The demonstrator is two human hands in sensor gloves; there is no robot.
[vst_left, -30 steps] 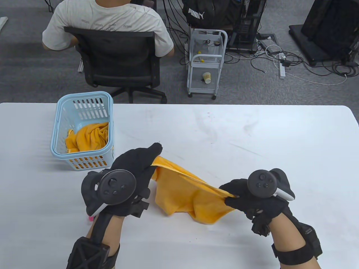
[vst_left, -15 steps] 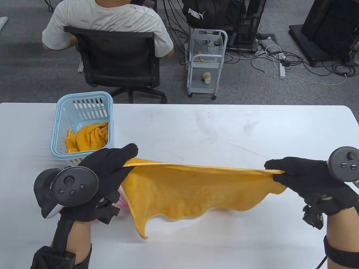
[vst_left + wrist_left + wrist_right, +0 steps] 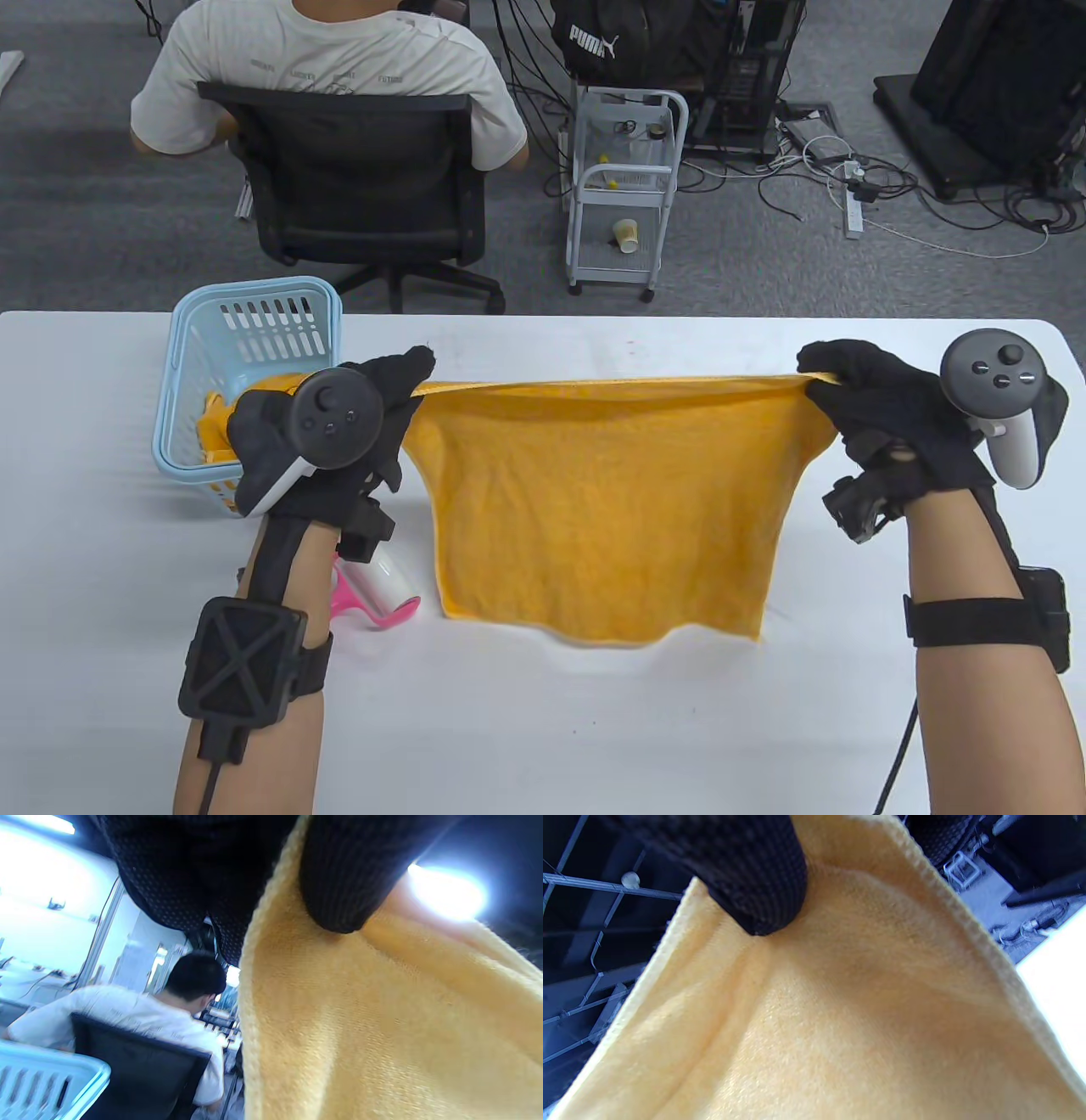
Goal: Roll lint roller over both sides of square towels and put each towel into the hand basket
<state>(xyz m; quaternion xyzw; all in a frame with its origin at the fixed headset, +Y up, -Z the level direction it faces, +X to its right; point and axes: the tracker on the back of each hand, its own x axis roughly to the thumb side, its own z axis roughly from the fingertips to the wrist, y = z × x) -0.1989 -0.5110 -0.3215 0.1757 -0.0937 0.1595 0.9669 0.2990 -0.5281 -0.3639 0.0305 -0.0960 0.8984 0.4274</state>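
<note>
Orange terry cloth forms the square towel (image 3: 607, 509), which is stretched flat between both hands above the white table (image 3: 764, 722). Its far edge is pulled taut in a straight line; the near hem is seen to rest on the table surface. A ribbed, stitched border is visible along the towel edge in both wrist views.

The far left corner is pinched by the left hand (image 3: 339, 433), and the far right corner is pinched by the right hand (image 3: 891, 407); the hands are held well apart. Both are covered by black knit gloves, and a gloved fingertip (image 3: 343, 887) is shown pressed onto the pile in the left wrist view.

A pink-handled lint roller (image 3: 377, 590) with a white roll lies on the table near the left forearm, just left of the towel. At the far left, a light blue slotted plastic hand basket (image 3: 254, 327) holds another crumpled orange towel (image 3: 212, 424).

Beyond the table, the word "PUMA" is legible in white on a black bag (image 3: 628, 42). A white wire trolley (image 3: 624, 195) stands below it, and a person (image 3: 331, 59) sits in a black chair (image 3: 356, 178).
</note>
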